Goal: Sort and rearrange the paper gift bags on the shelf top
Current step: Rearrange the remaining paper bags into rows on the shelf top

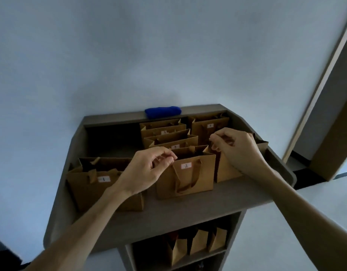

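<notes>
Room: pale blue-grey wall [129, 55] fills the upper view in dim light; a door frame [317, 90] slants down the right edge, with light floor [266, 241] below it.
Shelf top: grey surface [188, 210] with raised side edges and a back ledge, standing against the wall.
Blue cloth: a folded blue cloth [162, 111] lies on the back ledge, near the middle.
Bag 1: brown paper bag [90, 186] at the front left, upright, a white label marked 1 on its face, partly behind the left forearm.
Left hand: the left hand [147, 171] reaches in from the lower left, fingers curled, thumb and forefinger pressed together at the upper left corner of bag 2; what they pinch is too small to tell.
Bag 2: brown paper bag [188, 177] at the front centre, upright and open, label marked 2, its ribbon handle hanging down the front.
Back bags: two more labelled bags stand one behind the other behind bag 2 [172, 140] [162, 128]; their numbers are blurred.
Back right bag: a taller bag [205, 128] stands in the back right corner; label unreadable.
Right hand: the right hand [237, 147] comes from the lower right, fingers bent and nearly closed, fingertips pinching at the top edge of a bag.
Front right bag: this bag [227, 169] stands just right of bag 2, mostly hidden by the hand.
Lower shelf: three small brown bags [198, 243] stand in a row in the open compartment under the top.
</notes>
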Demonstrator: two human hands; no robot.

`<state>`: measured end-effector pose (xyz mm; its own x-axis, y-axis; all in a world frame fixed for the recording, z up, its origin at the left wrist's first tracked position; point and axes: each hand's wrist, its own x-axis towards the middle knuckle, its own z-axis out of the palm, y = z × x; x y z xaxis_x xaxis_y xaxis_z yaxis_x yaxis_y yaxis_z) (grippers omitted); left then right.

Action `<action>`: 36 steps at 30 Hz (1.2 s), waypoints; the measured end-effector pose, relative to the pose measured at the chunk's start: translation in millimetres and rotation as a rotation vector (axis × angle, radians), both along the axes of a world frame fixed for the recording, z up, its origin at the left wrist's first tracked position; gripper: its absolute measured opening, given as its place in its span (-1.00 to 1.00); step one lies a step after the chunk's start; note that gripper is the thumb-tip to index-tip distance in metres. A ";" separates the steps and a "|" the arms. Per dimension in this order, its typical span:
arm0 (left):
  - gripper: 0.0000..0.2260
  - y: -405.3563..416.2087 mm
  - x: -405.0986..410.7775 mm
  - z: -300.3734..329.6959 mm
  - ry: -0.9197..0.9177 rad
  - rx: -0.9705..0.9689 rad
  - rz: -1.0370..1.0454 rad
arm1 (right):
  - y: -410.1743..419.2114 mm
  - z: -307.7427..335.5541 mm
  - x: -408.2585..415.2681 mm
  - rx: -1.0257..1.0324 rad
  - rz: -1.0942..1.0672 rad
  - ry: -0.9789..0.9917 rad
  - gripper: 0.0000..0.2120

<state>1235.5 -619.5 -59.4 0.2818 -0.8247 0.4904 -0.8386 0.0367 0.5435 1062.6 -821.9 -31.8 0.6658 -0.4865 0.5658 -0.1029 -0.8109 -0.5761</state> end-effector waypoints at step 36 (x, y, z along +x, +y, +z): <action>-0.82 61.2 172.0 -4.4 0.004 0.678 0.272 | -1.5 -18.2 213.3 -0.001 0.443 0.126 -0.91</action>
